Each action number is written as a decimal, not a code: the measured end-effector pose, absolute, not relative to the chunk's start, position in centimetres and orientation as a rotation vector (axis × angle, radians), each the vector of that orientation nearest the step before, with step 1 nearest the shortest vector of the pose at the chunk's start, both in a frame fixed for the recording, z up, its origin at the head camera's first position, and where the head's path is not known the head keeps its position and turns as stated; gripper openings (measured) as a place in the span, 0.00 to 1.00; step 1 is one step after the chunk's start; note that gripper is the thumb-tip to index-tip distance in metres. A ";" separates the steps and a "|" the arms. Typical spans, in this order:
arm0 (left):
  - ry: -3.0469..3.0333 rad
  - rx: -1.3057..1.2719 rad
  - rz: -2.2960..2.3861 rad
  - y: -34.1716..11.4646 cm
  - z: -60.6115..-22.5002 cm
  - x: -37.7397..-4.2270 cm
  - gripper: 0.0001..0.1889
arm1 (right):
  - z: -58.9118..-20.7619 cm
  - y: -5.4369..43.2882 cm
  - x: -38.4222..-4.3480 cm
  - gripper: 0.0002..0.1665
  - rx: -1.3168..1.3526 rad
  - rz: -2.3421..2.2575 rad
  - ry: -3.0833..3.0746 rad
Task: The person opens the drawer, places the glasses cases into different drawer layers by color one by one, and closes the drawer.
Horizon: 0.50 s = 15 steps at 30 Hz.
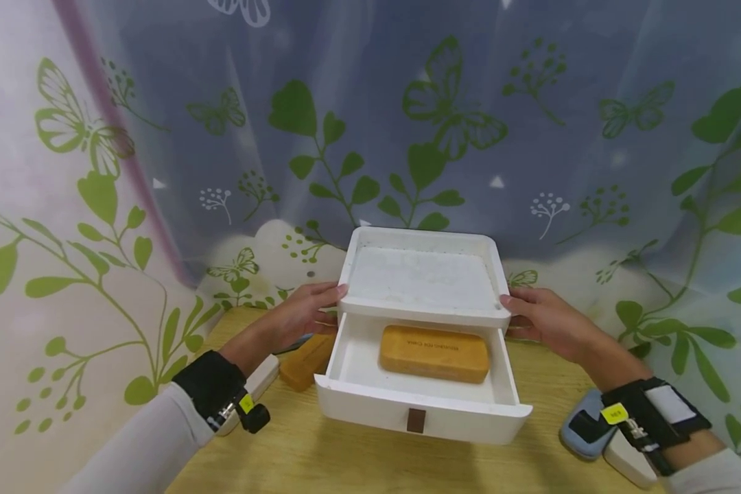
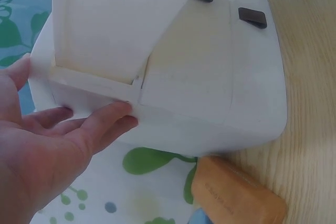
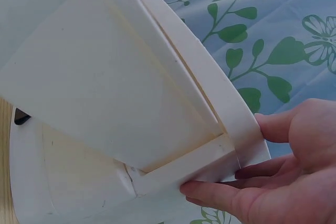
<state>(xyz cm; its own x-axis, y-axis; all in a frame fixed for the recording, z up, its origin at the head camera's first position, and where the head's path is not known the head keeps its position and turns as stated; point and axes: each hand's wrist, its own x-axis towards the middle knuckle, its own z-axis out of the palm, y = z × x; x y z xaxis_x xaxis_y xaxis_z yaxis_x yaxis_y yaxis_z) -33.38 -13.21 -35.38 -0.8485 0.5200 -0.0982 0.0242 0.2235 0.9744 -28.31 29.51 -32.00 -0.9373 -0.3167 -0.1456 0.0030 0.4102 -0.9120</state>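
Note:
A white desktop drawer unit [image 1: 420, 312] with a shallow tray top stands in the middle of the head view. Its upper drawer [image 1: 370, 416] is pulled out, with a brown tab on the front. Inside lies an orange-brown glasses case [image 1: 434, 357] with small lettering. My left hand [image 1: 299, 312] holds the unit's left side, thumb at the top rim and fingers along the side wall. On the opposite side my right hand [image 1: 549, 319] holds it the same way. Lower drawer fronts with dark tabs [image 2: 253, 17] show in the left wrist view.
Left of the unit, another orange-brown case [image 1: 307, 362] and a white case [image 1: 262, 377] lie on the wooden table [image 1: 272, 453]. At the right are a blue case [image 1: 583, 439] and a white one [image 1: 630, 458]. A patterned curtain [image 1: 370, 137] hangs close behind.

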 end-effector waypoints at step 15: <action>2.187 0.528 1.615 -14.4 -35.0 -33.3 0.34 | -32.1 29.3 -28.3 0.43 -0.198 -1.548 2.382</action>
<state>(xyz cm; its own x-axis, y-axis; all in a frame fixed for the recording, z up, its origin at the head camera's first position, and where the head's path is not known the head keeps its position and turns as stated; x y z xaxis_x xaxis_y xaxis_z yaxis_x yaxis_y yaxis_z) -33.28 -14.37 -35.03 -0.8612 0.5031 -0.0723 0.0788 0.2728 0.9588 -28.31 29.26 -32.09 -0.9476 -0.2713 -0.1689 0.0441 0.4124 -0.9099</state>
